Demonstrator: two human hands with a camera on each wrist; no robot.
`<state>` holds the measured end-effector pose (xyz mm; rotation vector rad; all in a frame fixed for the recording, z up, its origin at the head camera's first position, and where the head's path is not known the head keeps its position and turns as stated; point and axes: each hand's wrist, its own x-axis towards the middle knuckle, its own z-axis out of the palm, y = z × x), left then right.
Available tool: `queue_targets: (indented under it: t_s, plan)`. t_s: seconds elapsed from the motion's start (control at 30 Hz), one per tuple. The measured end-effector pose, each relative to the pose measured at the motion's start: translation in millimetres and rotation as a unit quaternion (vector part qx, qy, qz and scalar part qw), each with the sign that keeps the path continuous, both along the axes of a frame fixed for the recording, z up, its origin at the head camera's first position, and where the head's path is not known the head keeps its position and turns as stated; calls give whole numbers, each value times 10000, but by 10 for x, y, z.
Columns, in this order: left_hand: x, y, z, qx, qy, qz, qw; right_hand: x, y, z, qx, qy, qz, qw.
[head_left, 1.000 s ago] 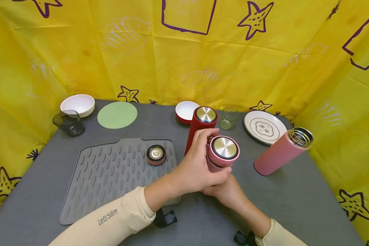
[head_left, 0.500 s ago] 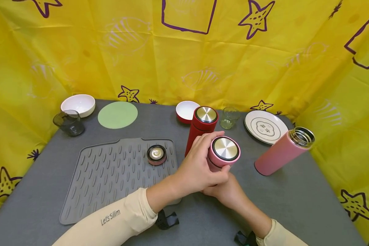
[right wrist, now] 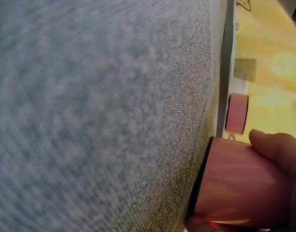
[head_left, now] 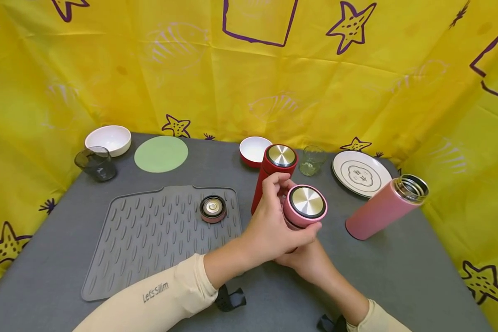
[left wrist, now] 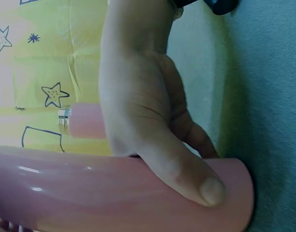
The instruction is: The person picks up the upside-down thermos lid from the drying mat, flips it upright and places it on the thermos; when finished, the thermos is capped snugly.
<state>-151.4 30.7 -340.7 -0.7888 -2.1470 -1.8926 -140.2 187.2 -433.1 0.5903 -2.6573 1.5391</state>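
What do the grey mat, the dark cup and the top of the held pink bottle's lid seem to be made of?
Grey mat: probably silicone or rubber, matte, with raised ridges.
Dark cup: smooth glass or plastic, tinted but see-through.
Lid top: likely brushed metal; shiny streaks fan out across it.

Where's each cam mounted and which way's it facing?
Head: on the head, forward and down at table; left hand, right hand, sleeves show.
Left wrist: on left wrist, across toward capped bottle; seemingly the right hand, low on it.
Right wrist: on right wrist, low past capped bottle toward curtain; fingers, unclear whose.
Shared: head and left wrist show capped bottle, open bottle.
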Motion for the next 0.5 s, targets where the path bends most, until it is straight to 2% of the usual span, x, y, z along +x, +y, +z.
queue_targets:
  t_s: [0.13,0.2,0.37,0.5]
  plan:
    - [1,-46,-38,49,202,-238,9995,9,-12,26,399,67,-104,9991]
    - [-1,-63,-28,-66,269,-243,9993,2,-19,38,383,116,-82,9992]
    - [-3,-54,40,-411,155,52,9990,-20,-30,32,129,248,52,9996]
    - [0,-33,73,-580,14,308,9978,-2,-26,14,-5,22,50,10000]
